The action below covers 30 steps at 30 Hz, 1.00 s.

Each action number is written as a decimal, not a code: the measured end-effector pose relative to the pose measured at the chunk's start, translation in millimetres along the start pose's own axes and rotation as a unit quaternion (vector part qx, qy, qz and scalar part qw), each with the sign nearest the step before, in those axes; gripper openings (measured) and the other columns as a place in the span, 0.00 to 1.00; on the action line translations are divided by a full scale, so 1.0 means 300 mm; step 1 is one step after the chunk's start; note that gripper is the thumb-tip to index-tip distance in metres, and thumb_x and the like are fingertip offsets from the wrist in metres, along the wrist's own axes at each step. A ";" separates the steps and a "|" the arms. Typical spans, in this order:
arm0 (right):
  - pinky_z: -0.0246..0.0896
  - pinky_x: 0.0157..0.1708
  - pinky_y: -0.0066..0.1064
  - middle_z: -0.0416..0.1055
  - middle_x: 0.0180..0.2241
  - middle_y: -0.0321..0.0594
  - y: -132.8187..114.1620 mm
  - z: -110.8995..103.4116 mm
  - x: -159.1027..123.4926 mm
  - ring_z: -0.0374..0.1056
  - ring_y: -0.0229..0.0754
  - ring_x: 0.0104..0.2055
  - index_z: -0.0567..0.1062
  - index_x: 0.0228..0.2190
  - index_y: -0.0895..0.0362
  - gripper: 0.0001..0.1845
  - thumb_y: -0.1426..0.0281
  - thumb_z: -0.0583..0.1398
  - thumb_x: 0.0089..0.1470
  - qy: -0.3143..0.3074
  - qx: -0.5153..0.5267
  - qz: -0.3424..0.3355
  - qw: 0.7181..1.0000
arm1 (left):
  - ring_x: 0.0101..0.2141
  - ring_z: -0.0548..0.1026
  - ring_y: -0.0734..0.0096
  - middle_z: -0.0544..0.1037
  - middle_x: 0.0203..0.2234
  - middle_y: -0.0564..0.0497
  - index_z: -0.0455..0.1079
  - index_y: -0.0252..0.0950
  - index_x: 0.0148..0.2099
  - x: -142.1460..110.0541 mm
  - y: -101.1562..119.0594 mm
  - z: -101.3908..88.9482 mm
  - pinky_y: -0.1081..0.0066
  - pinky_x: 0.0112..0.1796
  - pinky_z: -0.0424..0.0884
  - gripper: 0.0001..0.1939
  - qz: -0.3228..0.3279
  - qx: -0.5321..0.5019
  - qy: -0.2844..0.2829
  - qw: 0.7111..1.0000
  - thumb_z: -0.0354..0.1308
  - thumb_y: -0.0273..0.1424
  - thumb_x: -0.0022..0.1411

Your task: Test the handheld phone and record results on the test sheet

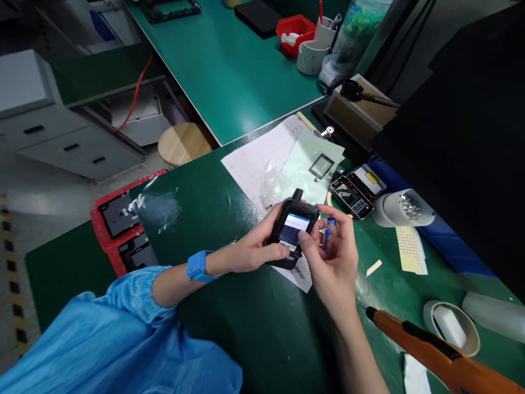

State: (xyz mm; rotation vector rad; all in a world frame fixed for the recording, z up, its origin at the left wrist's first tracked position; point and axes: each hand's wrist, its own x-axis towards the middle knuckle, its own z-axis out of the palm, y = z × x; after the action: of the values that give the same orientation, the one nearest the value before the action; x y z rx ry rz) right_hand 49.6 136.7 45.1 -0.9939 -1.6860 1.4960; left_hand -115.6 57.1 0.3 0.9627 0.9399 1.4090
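Note:
A black handheld radio (296, 225) with a stubby antenna and a lit screen is held up over the bench. My left hand (260, 246) is closed around its left side, the thumb lying across its lower front. With the thumb of my right hand (334, 257) I touch the right part of the screen. The curled fingers of that same hand hold a blue pen-like tool (329, 230), partly hidden. Behind the radio, a small touch panel (321, 166) rests on a pale green sheet (307, 189). An opened device housing (353, 191) lies to the right.
A lined paper sheet (256, 150) lies under the green one. To the right are a white cup of metal bits (389, 209), an orange electric screwdriver (430, 342) and a round dish (476, 342). A red tray (102, 230) sits left, near a wooden stool (180, 143).

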 end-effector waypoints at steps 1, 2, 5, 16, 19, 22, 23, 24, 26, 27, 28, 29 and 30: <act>0.57 0.23 0.27 0.64 0.32 0.28 0.000 0.000 0.000 0.56 0.34 0.25 0.73 0.54 0.48 0.21 0.68 0.69 0.61 0.001 -0.001 -0.001 1.000 | 0.58 0.80 0.47 0.79 0.62 0.40 0.64 0.41 0.77 0.000 -0.002 -0.001 0.61 0.53 0.79 0.39 0.003 -0.001 -0.003 1.000 0.71 0.37 0.68; 0.57 0.23 0.27 0.64 0.32 0.27 0.000 0.001 -0.001 0.56 0.34 0.25 0.73 0.54 0.48 0.20 0.68 0.69 0.61 0.001 -0.001 -0.001 1.000 | 0.58 0.80 0.47 0.79 0.62 0.40 0.64 0.41 0.77 0.000 -0.003 -0.002 0.62 0.53 0.79 0.39 0.007 -0.003 -0.007 1.000 0.71 0.37 0.69; 0.57 0.23 0.27 0.64 0.32 0.28 0.001 0.001 -0.001 0.55 0.33 0.24 0.73 0.54 0.48 0.20 0.68 0.69 0.61 -0.001 0.001 0.000 1.000 | 0.58 0.80 0.47 0.79 0.62 0.41 0.64 0.42 0.78 0.002 -0.007 -0.005 0.61 0.53 0.79 0.39 0.013 -0.004 -0.014 1.000 0.71 0.37 0.69; 0.57 0.23 0.28 0.64 0.32 0.29 0.000 -0.001 -0.004 0.55 0.34 0.25 0.73 0.54 0.48 0.21 0.69 0.69 0.62 -0.003 0.009 0.007 1.000 | 0.58 0.80 0.45 0.79 0.62 0.40 0.64 0.42 0.79 0.001 0.002 0.000 0.60 0.53 0.80 0.41 0.006 0.007 -0.002 1.000 0.71 0.38 0.68; 0.59 0.23 0.28 0.64 0.33 0.29 -0.002 0.000 -0.003 0.56 0.34 0.25 0.73 0.53 0.48 0.20 0.69 0.69 0.62 -0.003 0.012 0.007 1.000 | 0.60 0.79 0.43 0.79 0.62 0.40 0.64 0.42 0.79 0.001 -0.001 -0.001 0.59 0.54 0.80 0.42 0.008 0.007 -0.002 1.000 0.71 0.38 0.68; 0.59 0.23 0.28 0.64 0.33 0.29 0.001 0.000 -0.003 0.56 0.34 0.25 0.73 0.54 0.48 0.20 0.68 0.70 0.62 -0.001 0.010 0.008 1.000 | 0.61 0.79 0.43 0.79 0.63 0.40 0.64 0.42 0.78 0.001 -0.005 -0.004 0.59 0.55 0.79 0.41 0.014 0.005 -0.008 1.000 0.71 0.38 0.68; 0.59 0.23 0.28 0.64 0.33 0.29 0.003 0.000 -0.004 0.56 0.34 0.26 0.73 0.54 0.48 0.21 0.67 0.70 0.62 -0.001 0.010 0.008 1.000 | 0.61 0.79 0.44 0.79 0.63 0.40 0.64 0.42 0.78 0.001 -0.006 -0.005 0.59 0.55 0.79 0.40 0.015 0.005 -0.009 1.000 0.71 0.38 0.69; 0.58 0.23 0.28 0.63 0.33 0.29 0.004 0.000 -0.004 0.56 0.35 0.26 0.73 0.54 0.48 0.21 0.67 0.70 0.62 0.000 0.009 0.008 1.000 | 0.61 0.79 0.44 0.79 0.63 0.40 0.64 0.42 0.78 0.000 -0.006 -0.006 0.59 0.55 0.79 0.40 0.016 0.004 -0.010 1.000 0.71 0.38 0.69; 0.59 0.24 0.28 0.63 0.33 0.29 0.005 -0.001 -0.004 0.56 0.35 0.26 0.73 0.54 0.47 0.21 0.66 0.70 0.62 -0.001 0.005 0.007 1.000 | 0.60 0.79 0.44 0.79 0.63 0.40 0.64 0.42 0.78 -0.001 -0.006 -0.006 0.59 0.55 0.79 0.40 0.018 0.005 -0.009 1.000 0.71 0.38 0.69; 0.59 0.24 0.28 0.63 0.33 0.29 0.005 -0.001 -0.004 0.57 0.35 0.26 0.73 0.54 0.47 0.20 0.66 0.70 0.63 -0.002 0.002 0.007 1.000 | 0.61 0.79 0.44 0.79 0.63 0.40 0.64 0.42 0.78 -0.002 -0.005 -0.006 0.59 0.56 0.79 0.40 0.016 0.006 -0.006 1.000 0.71 0.37 0.68; 0.59 0.24 0.28 0.63 0.33 0.29 0.004 -0.001 -0.004 0.57 0.35 0.26 0.74 0.54 0.47 0.20 0.66 0.70 0.63 -0.002 -0.001 0.008 1.000 | 0.61 0.79 0.44 0.79 0.63 0.40 0.64 0.42 0.78 -0.003 -0.005 -0.005 0.59 0.56 0.79 0.40 0.016 0.006 -0.003 1.000 0.71 0.37 0.68; 0.59 0.24 0.28 0.63 0.33 0.29 0.004 -0.001 -0.003 0.57 0.35 0.26 0.74 0.54 0.47 0.20 0.67 0.70 0.62 -0.002 -0.002 0.008 1.000 | 0.61 0.79 0.44 0.79 0.63 0.40 0.64 0.42 0.78 -0.003 -0.004 -0.004 0.59 0.56 0.79 0.40 0.015 0.007 -0.002 1.000 0.71 0.37 0.68; 0.59 0.23 0.28 0.63 0.33 0.29 0.003 -0.001 -0.003 0.57 0.35 0.26 0.74 0.54 0.47 0.20 0.67 0.70 0.62 -0.001 -0.001 0.007 1.000 | 0.61 0.79 0.45 0.78 0.63 0.40 0.64 0.42 0.77 -0.003 -0.004 -0.004 0.59 0.56 0.79 0.40 0.014 0.008 0.000 1.000 0.71 0.37 0.68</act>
State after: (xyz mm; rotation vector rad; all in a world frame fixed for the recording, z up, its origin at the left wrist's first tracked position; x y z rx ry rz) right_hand 50.3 136.0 44.2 -1.0073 -1.6850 1.5067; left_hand -116.2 56.2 -1.2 0.9921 0.9423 1.4262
